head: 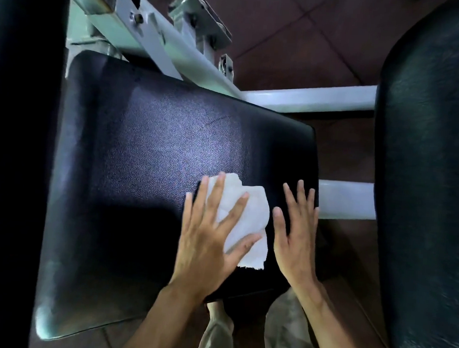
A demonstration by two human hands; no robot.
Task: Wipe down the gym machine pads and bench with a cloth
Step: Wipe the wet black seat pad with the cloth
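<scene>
**Flat-palm wiping of an upholstered bench pad**

While pressed flat by the left hand, white cloth lying near the right edge of the bench pad, toward its near right corner.

Bench pad: broad, roughly rectangular, rounded corners, black pebbled vinyl with a dull sheen at the centre and a faint scuff line toward the far edge. Firm and cushioned by appearance; likely to give slightly under pressure and offer little friction once damp.

Side pads: left pad a dark vertical mass, almost featureless in shadow; right pad black, glossy, streaked, curved along its inner edge. Neither touched.

Frame: pale painted steel tubing, square and round sections, bolted brackets beyond the far edge of the bench pad, a lower crossbar just past its right edge. Rigid, hard-edged.

Floor: reddish-brown tiles with dark joints.

Left hand: fingers straight and spread, palm down on the cloth, thumb overlapping its lower part. Nothing pinched or curled round.

Right hand: fingers straight, flat on bare vinyl just beside the cloth, fingertips at the right edge of the bench pad; holding nothing.

Cloth: small, thin, crumpled, with a ragged lower hem; soft, very light, no stiffness. Judged prone to bunching or sliding out under a loose palm; best controlled by even downward pressure through spread fingers, or by gathering into a wad for the pad edges.
</scene>
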